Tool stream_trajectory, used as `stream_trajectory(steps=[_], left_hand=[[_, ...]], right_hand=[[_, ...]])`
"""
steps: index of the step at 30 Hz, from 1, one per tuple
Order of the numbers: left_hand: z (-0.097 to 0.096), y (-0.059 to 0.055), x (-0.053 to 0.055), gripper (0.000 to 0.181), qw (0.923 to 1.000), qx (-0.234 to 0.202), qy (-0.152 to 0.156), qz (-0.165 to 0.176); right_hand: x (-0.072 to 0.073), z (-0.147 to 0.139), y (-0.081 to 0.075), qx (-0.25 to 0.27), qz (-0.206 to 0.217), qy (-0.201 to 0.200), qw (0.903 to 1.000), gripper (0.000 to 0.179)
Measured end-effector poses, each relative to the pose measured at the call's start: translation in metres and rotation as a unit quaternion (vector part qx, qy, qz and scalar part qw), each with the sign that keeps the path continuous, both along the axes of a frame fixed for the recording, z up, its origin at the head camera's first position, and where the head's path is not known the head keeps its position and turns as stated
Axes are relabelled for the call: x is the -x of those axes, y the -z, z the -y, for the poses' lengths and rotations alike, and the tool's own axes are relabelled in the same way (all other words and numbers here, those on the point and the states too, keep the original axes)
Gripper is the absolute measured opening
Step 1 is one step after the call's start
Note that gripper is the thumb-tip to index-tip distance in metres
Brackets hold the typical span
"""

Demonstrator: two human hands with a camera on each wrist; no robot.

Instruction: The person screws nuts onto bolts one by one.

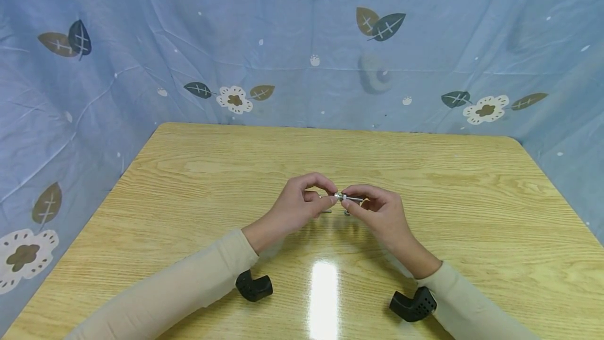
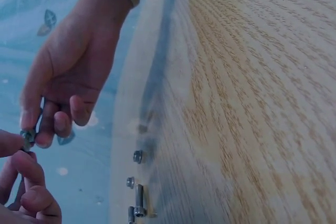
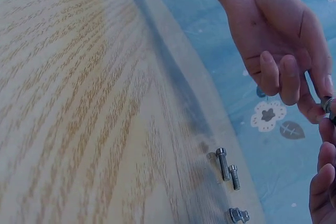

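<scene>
Extending from the lower left of the head view, a smooth beige sleeve (image 1: pixel 184 282) leads to the left hand (image 1: pixel 299 201), its fingers pinched on one end of a shiny metal fastener (image 1: pixel 344 197) at centre frame. Gripping it from both sides probably serves to line up its small parts; whether they are threaded together is too small to tell. To the right, the right hand (image 1: pixel 379 211) has thumb and forefinger clamped on the other end, where a thin, straight shank points rightward. At the lower right of the right wrist view, two slender, cylindrical-headed screws (image 3: pixel 222 164) and two squat, nut-like pieces (image 3: pixel 234 215) lie on the glossy, wood-grained tabletop (image 1: pixel 226 172), likely placed for easy reach.
</scene>
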State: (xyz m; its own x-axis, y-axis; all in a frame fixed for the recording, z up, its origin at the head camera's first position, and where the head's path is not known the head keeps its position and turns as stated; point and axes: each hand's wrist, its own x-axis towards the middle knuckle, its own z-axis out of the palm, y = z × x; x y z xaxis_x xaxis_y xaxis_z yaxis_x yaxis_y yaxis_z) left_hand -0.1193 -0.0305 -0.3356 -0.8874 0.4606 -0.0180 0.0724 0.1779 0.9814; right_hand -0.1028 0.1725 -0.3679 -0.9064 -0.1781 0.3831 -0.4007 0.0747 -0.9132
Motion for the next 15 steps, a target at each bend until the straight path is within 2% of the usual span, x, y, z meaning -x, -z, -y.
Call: stream_trajectory(steps=[6,15], left_hand=[[0.0011,-0.0004,0.0,0.014,0.9998,0.0,0.005,-0.018],[-0.0026,-0.0014,-0.0007,0.014,0.9997,0.003,-0.001,0.023]], right_hand=[[0.0,0.0003,-0.0004,-0.001,0.004,-0.003,1.0,0.02],[-0.0005,0.0009,-0.0002,-0.005,-0.005,0.004,1.0,0.02]])
